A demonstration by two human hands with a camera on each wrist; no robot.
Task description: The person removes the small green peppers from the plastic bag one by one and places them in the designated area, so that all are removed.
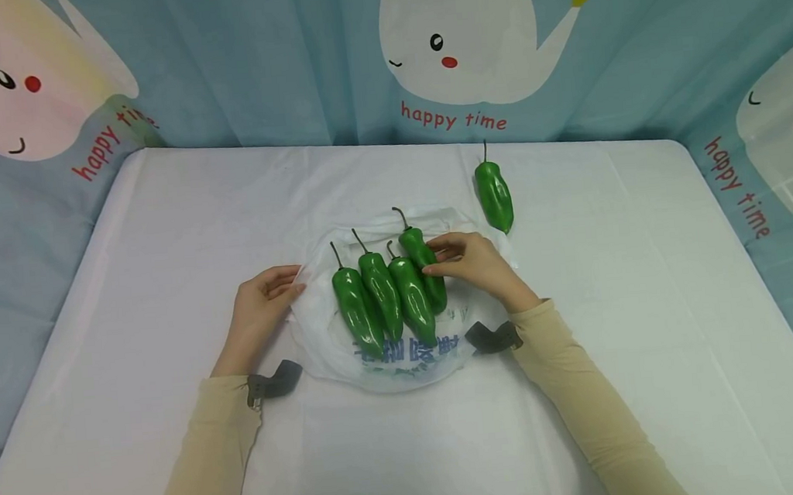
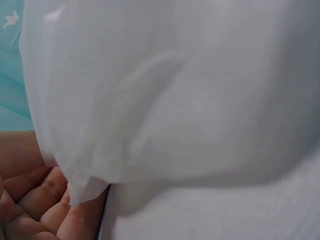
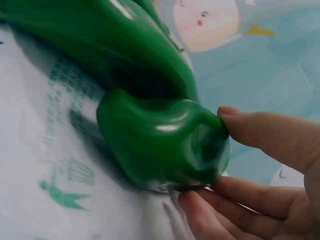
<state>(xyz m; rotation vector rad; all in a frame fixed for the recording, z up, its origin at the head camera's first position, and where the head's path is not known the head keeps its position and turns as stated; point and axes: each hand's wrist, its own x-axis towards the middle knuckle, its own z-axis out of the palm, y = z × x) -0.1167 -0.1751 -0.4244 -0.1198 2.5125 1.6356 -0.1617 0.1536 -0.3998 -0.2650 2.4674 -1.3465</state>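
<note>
A white plastic bag [image 1: 396,376] with blue print lies spread on the table, bearing several glossy green peppers [image 1: 357,309] side by side with their stems toward the far edge. My left hand [image 1: 258,309] pinches the bag's left edge; the left wrist view shows the thin plastic [image 2: 150,100] stretched up from the fingers [image 2: 50,187]. At the right end of the row, my right hand [image 1: 474,261] holds a green pepper [image 1: 419,249] between thumb and fingers. The right wrist view shows this held pepper [image 3: 160,135] close against another pepper [image 3: 110,40].
Another green pepper [image 1: 494,197] lies apart on the white tablecloth [image 1: 638,298], just behind the bag's right side. Beyond the table's far edge hangs a blue curtain [image 1: 250,72] with whale prints. Dark camera mounts [image 1: 277,380] sit at both wrists.
</note>
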